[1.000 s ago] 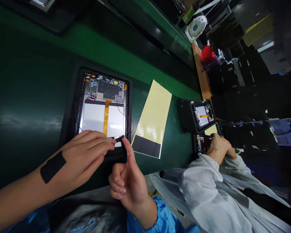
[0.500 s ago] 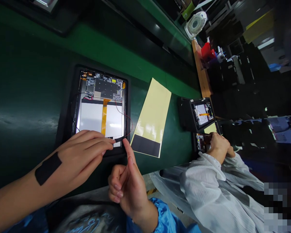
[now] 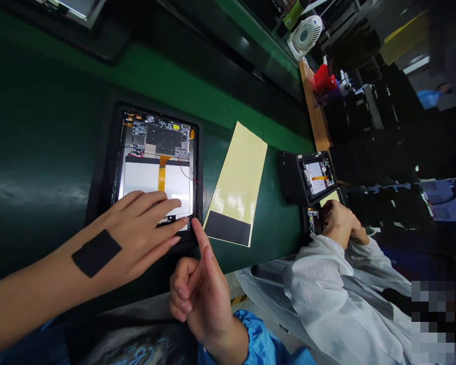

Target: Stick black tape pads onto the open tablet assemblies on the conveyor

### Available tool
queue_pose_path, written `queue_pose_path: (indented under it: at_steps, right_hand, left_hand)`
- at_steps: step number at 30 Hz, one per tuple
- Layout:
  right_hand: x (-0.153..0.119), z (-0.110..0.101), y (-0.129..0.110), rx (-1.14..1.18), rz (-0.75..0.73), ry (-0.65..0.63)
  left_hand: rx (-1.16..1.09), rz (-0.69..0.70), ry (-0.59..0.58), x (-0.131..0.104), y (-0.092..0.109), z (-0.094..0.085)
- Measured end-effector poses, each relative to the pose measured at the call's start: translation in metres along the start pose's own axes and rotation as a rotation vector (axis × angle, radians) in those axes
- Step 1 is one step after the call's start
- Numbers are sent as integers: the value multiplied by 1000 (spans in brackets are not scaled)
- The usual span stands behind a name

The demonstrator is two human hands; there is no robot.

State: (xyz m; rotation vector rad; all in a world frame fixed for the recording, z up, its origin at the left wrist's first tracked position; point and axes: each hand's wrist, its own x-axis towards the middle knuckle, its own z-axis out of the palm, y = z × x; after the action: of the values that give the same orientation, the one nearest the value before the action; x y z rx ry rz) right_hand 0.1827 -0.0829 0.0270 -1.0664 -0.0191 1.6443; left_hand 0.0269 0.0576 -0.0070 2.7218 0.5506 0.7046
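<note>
An opened tablet (image 3: 157, 175) lies in a black holder, its circuit board (image 3: 163, 138) at the far end and an orange ribbon cable (image 3: 162, 175) running down the middle of its silvery inside. My left hand (image 3: 144, 228) lies palm down over the near end, fingers spread and holding nothing. A black patch (image 3: 96, 253) is stuck to its back. At the tablet's near right corner, my right hand (image 3: 205, 289) has its index fingertip at the edge, with the other fingers loosely curled. Thin red wires (image 3: 201, 187) loop over the right side. My left fingers hide part of the near edge.
A yellow backing sheet (image 3: 241, 172) with a black strip (image 3: 228, 227) at its near end lies right of the tablet on the green table (image 3: 34, 142). Further right, a co-worker's hands (image 3: 340, 223) work beside a black stand (image 3: 291, 180). A white fan (image 3: 306, 36) stands behind.
My left hand's fingers have spread apart and its back has shifted right and slightly up. My right hand has hardly moved.
</note>
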Motion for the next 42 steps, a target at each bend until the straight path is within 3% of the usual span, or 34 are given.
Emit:
queue_pose_path:
  at_steps: [4, 10, 14, 20, 29, 32, 38, 42]
  right_hand:
    - [0, -2, -3, 18, -14, 1]
    - [2, -6, -6, 42, -25, -1]
    - [4, -7, -8, 42, -23, 4]
    - [4, -8, -11, 79, 10, -30]
    - [3, -11, -20, 114, 63, -80]
    - [4, -13, -23, 164, 87, -88]
    - [4, -17, -31, 176, 125, -107]
    - [1, -18, -37, 199, 146, -134]
  left_hand:
    - [28, 99, -100, 10, -23, -5]
    - [-105, 226, -90, 24, -46, -9]
    - [-140, 292, -77, 29, -47, -5]
    - [-158, 265, -103, 42, -50, -5]
    - [-89, 437, -133, 53, -46, -5]
    - [-120, 431, -147, 52, -46, -5]
    - [-293, 339, -57, 56, -49, -1]
    - [-221, 349, -70, 59, -50, -2]
